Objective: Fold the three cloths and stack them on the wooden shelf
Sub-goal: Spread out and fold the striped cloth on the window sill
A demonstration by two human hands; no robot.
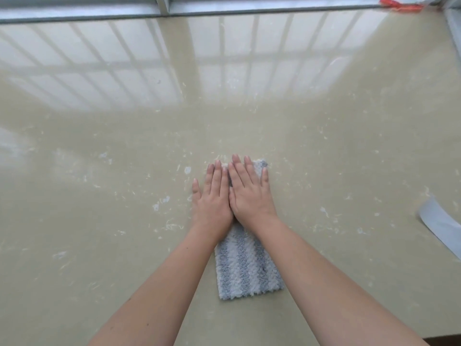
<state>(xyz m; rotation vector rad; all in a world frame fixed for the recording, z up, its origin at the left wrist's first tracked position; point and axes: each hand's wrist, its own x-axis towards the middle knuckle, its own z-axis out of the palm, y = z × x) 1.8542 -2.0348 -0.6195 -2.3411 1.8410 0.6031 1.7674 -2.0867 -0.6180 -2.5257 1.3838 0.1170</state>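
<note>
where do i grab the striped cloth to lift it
The striped cloth lies flat as a narrow, seemingly folded rectangle running away from the person; left hand and right hand press its far end. Probably best: pinch the two long edges near mid-length, one hand from each side, fingers slid under and thumbs on top, so the layers stay together.

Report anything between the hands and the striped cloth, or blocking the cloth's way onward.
Nothing visible: the left hand and right hand lie flat directly on the striped cloth. A grey sheet at the right edge lies well apart. The wooden shelf is out of view, so that path cannot be judged.
</note>
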